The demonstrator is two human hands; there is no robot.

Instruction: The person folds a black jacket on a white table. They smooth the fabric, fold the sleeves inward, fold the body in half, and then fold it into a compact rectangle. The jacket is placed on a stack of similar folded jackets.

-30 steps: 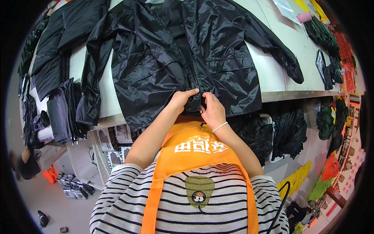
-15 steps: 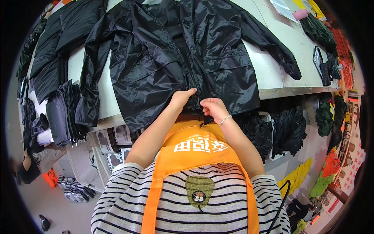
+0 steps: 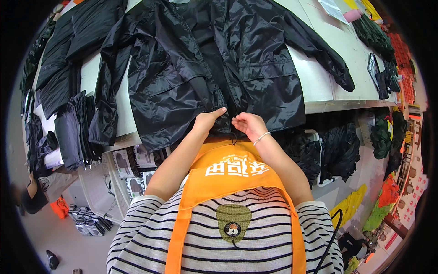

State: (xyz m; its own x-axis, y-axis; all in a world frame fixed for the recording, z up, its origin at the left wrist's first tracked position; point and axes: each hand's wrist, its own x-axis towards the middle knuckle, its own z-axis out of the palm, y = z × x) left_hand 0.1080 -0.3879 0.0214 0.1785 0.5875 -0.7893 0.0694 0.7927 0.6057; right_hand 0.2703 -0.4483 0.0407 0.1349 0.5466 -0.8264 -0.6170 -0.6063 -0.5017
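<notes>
From the head view, the only one I have out here, I am looking straight down on a glossy black zip-front jacket spread across the white surface, its front parted and its hem hanging over the near edge. The line I read everything by is the zipper: its long axis runs away from the body, from the gap between my two grips up toward the collar, leaning a little left at the far end. So most of the jacket lies ahead of the hands, and only the bottom corners of the front lie at them.

My left grip is closed on the left front panel, thumb stretched flat on top with its tip just beside the zipper, the other fingers mostly out of sight below. My right grip is narrow, fingertips drawn together at the lower corner of the right panel (I cannot tell at this scale whether they pinch anything). The right fingertips sit nearer the hem; the left thumb reaches slightly farther up the zipper.

Off to the left, folded black garments stand near the jacket's left sleeve, while the right sleeve slants away across the surface, well apart from both grips.
</notes>
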